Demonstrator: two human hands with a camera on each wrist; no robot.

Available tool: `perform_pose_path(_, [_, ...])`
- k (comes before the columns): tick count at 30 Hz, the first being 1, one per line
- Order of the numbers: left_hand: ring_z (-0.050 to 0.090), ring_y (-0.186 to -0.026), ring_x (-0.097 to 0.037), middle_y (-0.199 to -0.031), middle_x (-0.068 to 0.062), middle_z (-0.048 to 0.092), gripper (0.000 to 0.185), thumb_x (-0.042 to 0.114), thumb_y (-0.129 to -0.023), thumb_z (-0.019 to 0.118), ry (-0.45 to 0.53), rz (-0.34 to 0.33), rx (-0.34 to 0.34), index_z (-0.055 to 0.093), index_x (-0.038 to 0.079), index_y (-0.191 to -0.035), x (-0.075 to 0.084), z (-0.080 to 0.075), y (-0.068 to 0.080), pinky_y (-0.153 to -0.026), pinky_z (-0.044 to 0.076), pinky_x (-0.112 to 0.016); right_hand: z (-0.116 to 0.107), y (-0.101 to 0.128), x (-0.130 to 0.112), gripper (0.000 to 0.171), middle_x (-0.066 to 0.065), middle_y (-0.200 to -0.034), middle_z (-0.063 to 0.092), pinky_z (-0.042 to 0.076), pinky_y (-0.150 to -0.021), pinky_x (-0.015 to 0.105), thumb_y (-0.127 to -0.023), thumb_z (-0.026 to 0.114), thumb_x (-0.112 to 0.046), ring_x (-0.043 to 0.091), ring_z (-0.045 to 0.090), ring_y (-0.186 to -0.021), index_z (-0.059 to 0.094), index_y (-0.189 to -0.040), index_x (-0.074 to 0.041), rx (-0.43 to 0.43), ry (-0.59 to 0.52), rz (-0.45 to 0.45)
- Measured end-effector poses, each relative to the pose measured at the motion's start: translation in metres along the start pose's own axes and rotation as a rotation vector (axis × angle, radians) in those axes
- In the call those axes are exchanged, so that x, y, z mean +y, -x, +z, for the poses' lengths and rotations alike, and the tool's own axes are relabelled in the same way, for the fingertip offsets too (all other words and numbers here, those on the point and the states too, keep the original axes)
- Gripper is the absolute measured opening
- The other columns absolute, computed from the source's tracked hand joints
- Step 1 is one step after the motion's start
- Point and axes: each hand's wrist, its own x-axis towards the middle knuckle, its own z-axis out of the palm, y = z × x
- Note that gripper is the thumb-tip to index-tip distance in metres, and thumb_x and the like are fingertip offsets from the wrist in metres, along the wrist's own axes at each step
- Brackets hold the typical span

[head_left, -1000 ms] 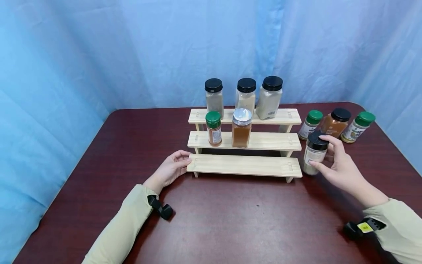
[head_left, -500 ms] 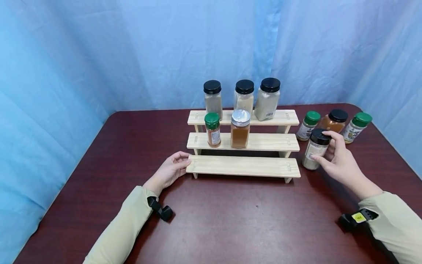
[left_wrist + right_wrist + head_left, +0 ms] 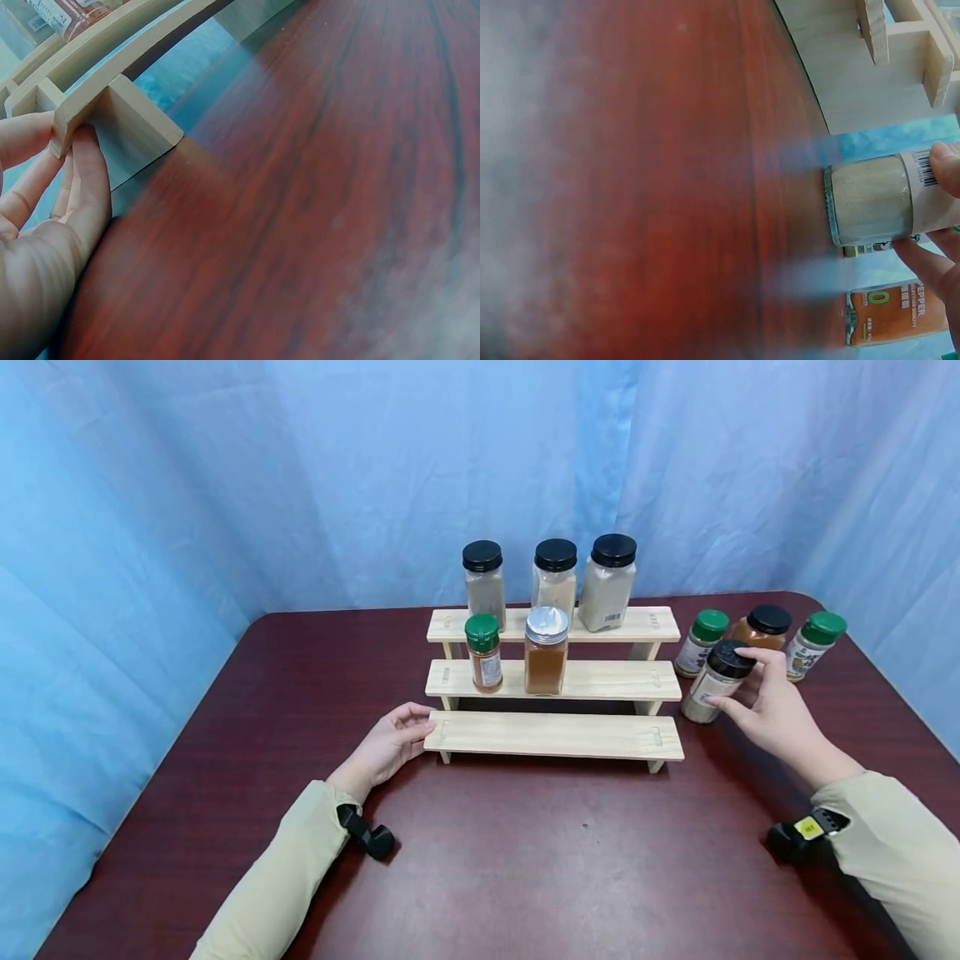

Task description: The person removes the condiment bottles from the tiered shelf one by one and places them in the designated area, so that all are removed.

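Observation:
My right hand (image 3: 780, 718) holds a glass spice jar (image 3: 707, 695) with a black lid and pale powder, just off the right end of the rack. Thumb and fingers grip it around the label and lid, and it leans with its lid to the right. In the right wrist view, the base of the jar (image 3: 870, 199) points at the dark table. At the left, my left hand (image 3: 384, 747) pinches the end of the lowest shelf (image 3: 555, 734) of a three-tier wooden rack. The left wrist view shows the fingers (image 3: 88, 169) against that board end.
Three black-lidded jars (image 3: 607, 593) stand on the top shelf. A green-capped jar (image 3: 486, 668) and a silver-lidded jar (image 3: 545, 668) are on the middle one. Behind my right hand stand two green-capped jars (image 3: 693, 653) and an orange-brown jar (image 3: 750, 635). Blue curtains (image 3: 405, 468) surround the table.
My right hand has moved slightly back with the spice jar, which now tilts more, lid to the right. The left hand keeps its place at the shelf end.

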Motion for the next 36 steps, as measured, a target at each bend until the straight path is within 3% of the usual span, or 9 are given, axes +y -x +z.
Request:
perform_pose_path(4, [0.063, -0.080, -0.008, -0.090, 0.002, 0.062, 0.025, -0.006, -0.095, 0.047, 0.003, -0.001, 0.003, 0.056, 0.016, -0.100, 0.000, 0.000, 0.000, -0.072, 0.053, -0.021, -0.001, -0.003, 0.001, 0.079, 0.038, -0.108, 0.050, 0.029, -0.073, -0.008, -0.073, 0.070, 0.017, -0.016, 0.050, -0.085, 0.019, -0.132, 0.006, 0.016, 0.054, -0.022])
perform_pose_path(6, [0.063, -0.080, -0.008, -0.090, 0.002, 0.062, 0.025, -0.006, -0.095, 0.047, 0.005, -0.001, 0.005, 0.056, 0.016, -0.100, 0.000, 0.000, 0.000, -0.072, 0.053, -0.021, -0.001, -0.005, 0.001, 0.079, 0.037, -0.106, 0.052, 0.028, -0.073, -0.008, -0.072, 0.071, 0.016, 0.010, 0.063, -0.083, 0.021, -0.132, 0.006, 0.021, 0.084, -0.023])
perform_pose_path(9, [0.063, -0.080, -0.008, -0.090, 0.002, 0.062, 0.025, -0.006, -0.095, 0.046, 0.011, 0.001, 0.003, 0.056, 0.017, -0.100, 0.000, 0.000, 0.000, -0.072, 0.053, -0.021, -0.001, -0.008, 0.002, 0.079, 0.037, -0.103, 0.053, 0.035, -0.070, -0.004, -0.073, 0.072, 0.015, 0.048, 0.059, -0.084, 0.021, -0.133, 0.006, 0.021, 0.117, -0.026])
perform_pose_path(15, [0.063, -0.080, -0.008, -0.090, 0.002, 0.062, 0.025, -0.006, -0.095, 0.046, 0.012, -0.002, 0.000, 0.056, 0.017, -0.100, 0.001, 0.000, 0.001, -0.072, 0.053, -0.022, -0.001, -0.011, 0.005, 0.079, 0.037, -0.105, 0.053, 0.052, -0.073, 0.030, -0.074, 0.073, 0.012, 0.050, 0.059, -0.087, 0.021, -0.133, 0.005, 0.011, 0.147, -0.006])
perform_pose_path(18, [0.063, -0.080, -0.008, -0.090, 0.002, 0.061, 0.025, -0.006, -0.095, 0.047, 0.011, -0.001, -0.002, 0.056, 0.016, -0.101, 0.000, 0.000, 0.001, -0.072, 0.053, -0.022, -0.001, -0.012, 0.006, 0.079, 0.038, -0.106, 0.052, 0.045, -0.073, 0.057, -0.075, 0.072, 0.011, 0.052, 0.058, -0.089, 0.020, -0.133, 0.005, 0.005, 0.155, 0.003])
perform_pose_path(20, [0.062, -0.080, -0.008, -0.091, 0.002, 0.061, 0.024, -0.006, -0.095, 0.047, 0.006, 0.002, -0.002, 0.055, 0.016, -0.101, 0.000, -0.001, 0.000, -0.072, 0.053, -0.022, -0.001, -0.013, 0.006, 0.079, 0.038, -0.106, 0.052, 0.045, -0.073, 0.058, -0.075, 0.072, 0.011, 0.052, 0.058, -0.089, 0.020, -0.133, 0.005, 0.004, 0.155, 0.005])
perform_pose_path(30, [0.063, -0.080, -0.008, -0.090, 0.002, 0.061, 0.025, -0.006, -0.095, 0.046, 0.011, -0.003, 0.006, 0.055, 0.016, -0.101, 0.000, -0.001, 0.003, -0.073, 0.053, -0.021, 0.000, -0.014, 0.003, 0.077, 0.035, -0.110, 0.049, 0.050, -0.072, 0.048, -0.074, 0.073, 0.011, 0.051, 0.058, -0.088, 0.022, -0.133, 0.006, 0.012, 0.141, 0.002])
perform_pose_path(34, [0.062, -0.080, -0.009, -0.090, 0.002, 0.061, 0.025, -0.007, -0.094, 0.047, 0.013, 0.000, 0.003, 0.055, 0.015, -0.101, 0.001, 0.000, 0.002, -0.073, 0.053, -0.022, -0.004, -0.014, 0.002, 0.074, 0.033, -0.118, 0.042, 0.045, -0.070, 0.006, -0.076, 0.073, 0.007, 0.054, 0.056, -0.092, 0.025, -0.131, 0.007, 0.001, 0.100, 0.044])
perform_pose_path(36, [0.062, -0.080, -0.009, -0.090, 0.002, 0.061, 0.025, -0.007, -0.094, 0.047, 0.016, 0.001, 0.003, 0.055, 0.015, -0.101, 0.001, -0.001, 0.001, -0.072, 0.053, -0.022, -0.007, -0.014, 0.001, 0.071, 0.034, -0.120, 0.041, 0.039, -0.067, -0.001, -0.078, 0.073, 0.002, 0.055, 0.055, -0.094, 0.026, -0.131, 0.007, -0.017, 0.076, 0.075])
